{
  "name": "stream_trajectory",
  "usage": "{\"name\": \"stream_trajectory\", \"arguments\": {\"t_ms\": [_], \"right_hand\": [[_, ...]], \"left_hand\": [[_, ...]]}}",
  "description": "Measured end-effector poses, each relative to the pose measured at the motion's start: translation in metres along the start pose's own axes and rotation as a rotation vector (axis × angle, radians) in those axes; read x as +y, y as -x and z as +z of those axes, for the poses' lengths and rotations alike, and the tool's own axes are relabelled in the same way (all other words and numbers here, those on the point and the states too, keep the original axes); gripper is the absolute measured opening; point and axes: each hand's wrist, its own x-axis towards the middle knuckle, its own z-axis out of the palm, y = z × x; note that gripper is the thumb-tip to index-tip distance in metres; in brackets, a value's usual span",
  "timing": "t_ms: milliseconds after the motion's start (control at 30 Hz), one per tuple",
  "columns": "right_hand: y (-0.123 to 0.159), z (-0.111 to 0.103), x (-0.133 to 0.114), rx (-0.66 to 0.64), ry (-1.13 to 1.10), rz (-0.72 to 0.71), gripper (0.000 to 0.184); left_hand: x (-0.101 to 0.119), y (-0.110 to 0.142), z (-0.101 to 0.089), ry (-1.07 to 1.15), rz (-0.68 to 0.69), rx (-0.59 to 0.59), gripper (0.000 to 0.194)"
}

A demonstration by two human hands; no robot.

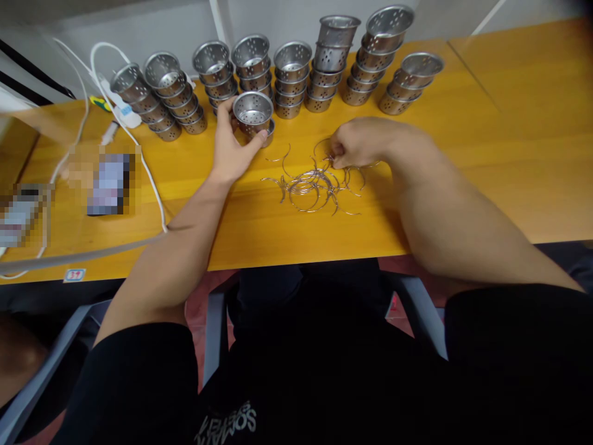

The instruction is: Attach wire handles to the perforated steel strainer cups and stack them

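A yellow-brown wooden table ran across the middle of the frame, with a pale wall behind it at the top. Eight stacks of perforated metal cups stood in a row along the upper part of the frame, some of them leaning.

At upper centre, in front of this row, the left hand was clamped around a metal cup, fingers on its left side and thumb at its lower right; another rim showed just beneath it. Right of centre, the right hand had its fingers curled together at the upper right edge of a loose pile of curved wires; whether a wire was caught between them could not be told.

At left lay a pixelated phone, near a white cable. A small numbered label marked the table's front edge at lower left.
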Motion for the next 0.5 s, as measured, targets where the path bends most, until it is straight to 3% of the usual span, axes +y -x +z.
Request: {"name": "stream_trajectory", "arguments": {"t_ms": [100, 200, 300, 500], "right_hand": [[0.004, -0.002, 0.000, 0.004, 0.009, -0.004, 0.039], [0.005, -0.003, 0.005, 0.092, -0.044, 0.029, 0.035], [0.005, -0.001, 0.012, 0.227, -0.250, 0.029, 0.038], [0.004, 0.012, 0.011, 0.334, -0.810, -0.085, 0.038]], "left_hand": [[0.001, 0.000, -0.001, 0.008, 0.010, -0.005, 0.099], [-0.003, -0.001, 0.000, 0.103, 0.037, 0.003, 0.101], [-0.009, -0.004, 0.002, 0.181, 0.067, 0.026, 0.102], [-0.030, -0.006, 0.008, 0.230, 0.139, 0.070, 0.106]]}}
